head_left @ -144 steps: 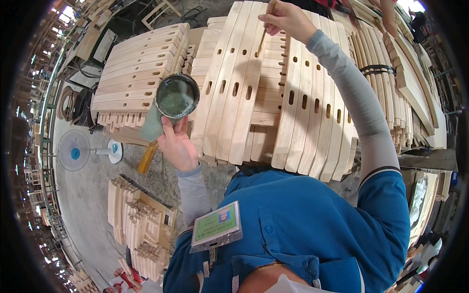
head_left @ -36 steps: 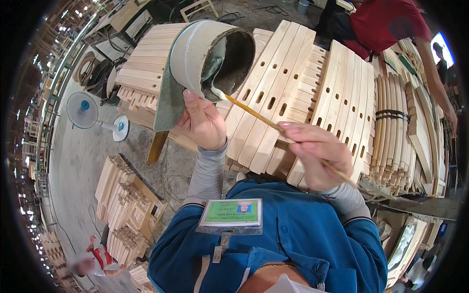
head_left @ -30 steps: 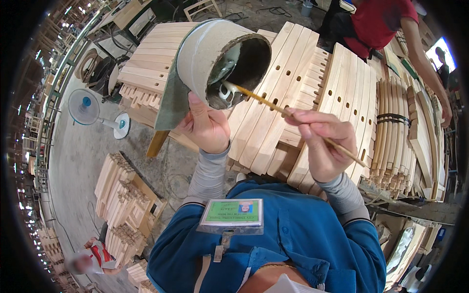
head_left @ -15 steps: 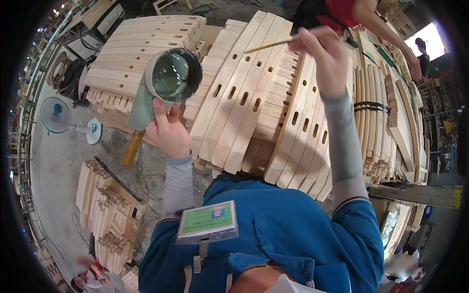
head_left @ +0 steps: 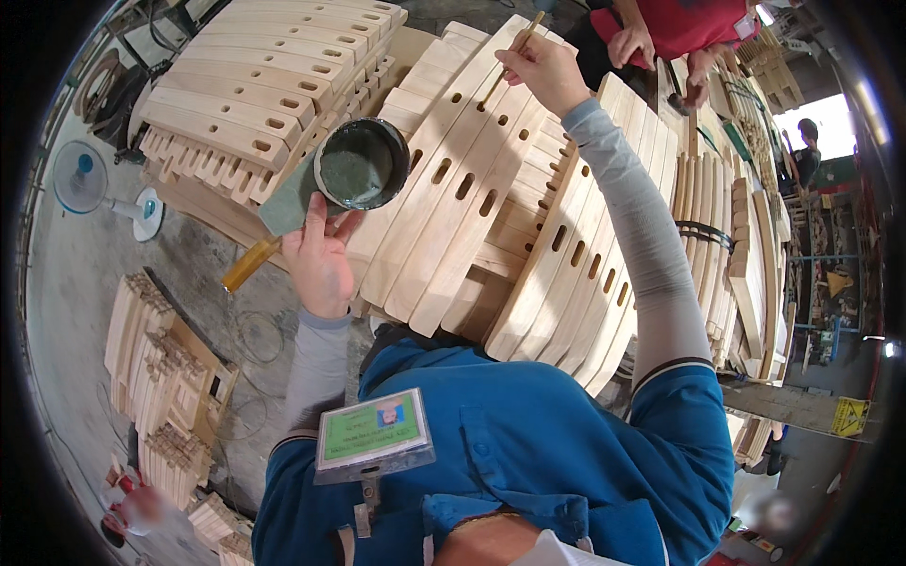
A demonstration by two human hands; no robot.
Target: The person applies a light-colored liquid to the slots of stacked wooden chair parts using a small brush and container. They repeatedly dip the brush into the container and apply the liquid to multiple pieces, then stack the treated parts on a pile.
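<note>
My left hand [head_left: 321,259] is closed on a round dark-rimmed pot [head_left: 360,165] with greyish-green liquid inside. A grey-green flap [head_left: 288,203] and an amber handle [head_left: 251,265] stick out to the pot's lower left. Higher up, my right hand [head_left: 545,71] pinches a thin brush-like stick [head_left: 497,80]. The stick's lower tip reaches a slot in one of the pale wooden slats [head_left: 415,274] lying side by side below it. Whether the tip touches the wood, I cannot tell.
More slotted slats are stacked at the left [head_left: 226,99] and right [head_left: 585,292]. Strapped wooden pieces [head_left: 703,231] stand farther right. A co-worker in a red top [head_left: 694,28] has both hands near the far edge. A fan [head_left: 82,179] and a low wood pile [head_left: 165,377] are on the left.
My right hand has moved left and farther away, turning the stick from nearly level to steep, its tip now at a slot. The pot sits slightly right and lower in view.
</note>
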